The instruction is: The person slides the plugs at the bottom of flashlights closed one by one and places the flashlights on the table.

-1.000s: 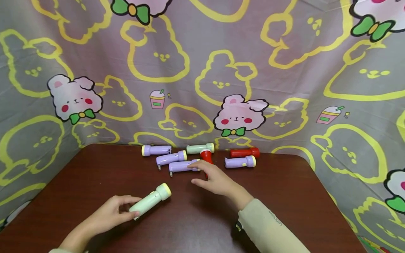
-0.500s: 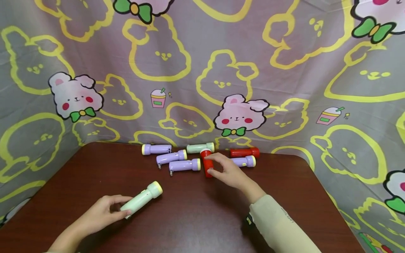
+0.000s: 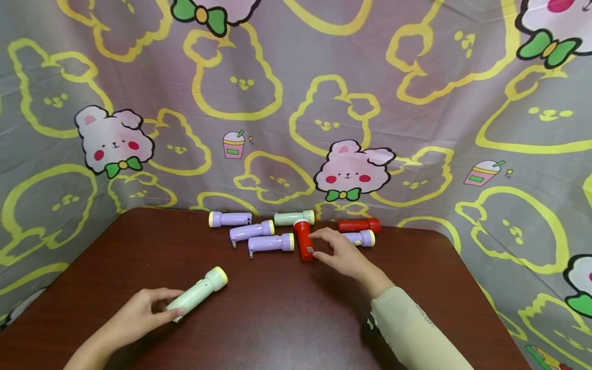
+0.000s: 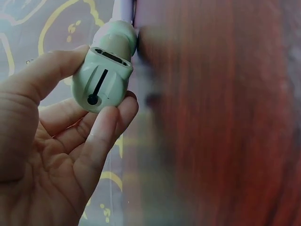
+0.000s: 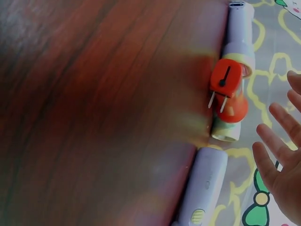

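Gripping pale-green tubular plastic flashlight (image 3: 198,294) in left hand (image 3: 139,314), with right hand (image 3: 346,256) released beside red tubular plastic flashlight (image 3: 303,239), near surface's (image 3: 277,318) far edge

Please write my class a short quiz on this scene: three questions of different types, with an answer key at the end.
1. Counting: In the head view, how many purple flashlights lie on the table?
2. True or false: The left hand is holding a red flashlight.
3. Look closely: In the right wrist view, what juts from the end of the red flashlight?

Key:
1. Four.
2. False; it holds a green flashlight.
3. Two metal prongs.
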Motion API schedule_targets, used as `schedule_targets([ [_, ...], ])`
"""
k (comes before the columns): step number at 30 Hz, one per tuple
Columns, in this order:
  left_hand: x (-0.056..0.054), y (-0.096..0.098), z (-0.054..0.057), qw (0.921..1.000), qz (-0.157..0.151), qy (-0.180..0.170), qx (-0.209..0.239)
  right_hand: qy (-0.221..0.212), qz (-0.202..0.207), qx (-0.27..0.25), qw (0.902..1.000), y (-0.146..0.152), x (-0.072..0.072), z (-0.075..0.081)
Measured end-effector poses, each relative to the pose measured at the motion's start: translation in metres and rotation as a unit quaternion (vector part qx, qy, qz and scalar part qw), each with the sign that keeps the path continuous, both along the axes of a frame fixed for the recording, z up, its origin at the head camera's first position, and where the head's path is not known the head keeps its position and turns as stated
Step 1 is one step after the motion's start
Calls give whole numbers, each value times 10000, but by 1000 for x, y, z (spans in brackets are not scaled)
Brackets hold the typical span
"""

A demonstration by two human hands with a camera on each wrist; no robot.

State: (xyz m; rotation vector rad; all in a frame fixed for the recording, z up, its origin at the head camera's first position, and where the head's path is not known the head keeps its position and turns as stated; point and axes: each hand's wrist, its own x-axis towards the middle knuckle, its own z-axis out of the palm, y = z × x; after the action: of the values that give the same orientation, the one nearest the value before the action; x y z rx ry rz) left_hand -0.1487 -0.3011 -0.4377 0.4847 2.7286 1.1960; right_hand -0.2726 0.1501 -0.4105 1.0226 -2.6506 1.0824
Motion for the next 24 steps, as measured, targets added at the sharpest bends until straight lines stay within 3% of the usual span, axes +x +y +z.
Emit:
schedule_targets([
  [7,4,-6,-2,9997,235,-37,-117,-61,82,434,9990,-2,-7,-7],
  [15,9,-5,-3,9980,529,54,-328,403,48,1274,9910,-3,-17,-8],
  [24,8,-3,2,9967,557,-177,-568,552,176,1690,9839,-3,-28,-4],
])
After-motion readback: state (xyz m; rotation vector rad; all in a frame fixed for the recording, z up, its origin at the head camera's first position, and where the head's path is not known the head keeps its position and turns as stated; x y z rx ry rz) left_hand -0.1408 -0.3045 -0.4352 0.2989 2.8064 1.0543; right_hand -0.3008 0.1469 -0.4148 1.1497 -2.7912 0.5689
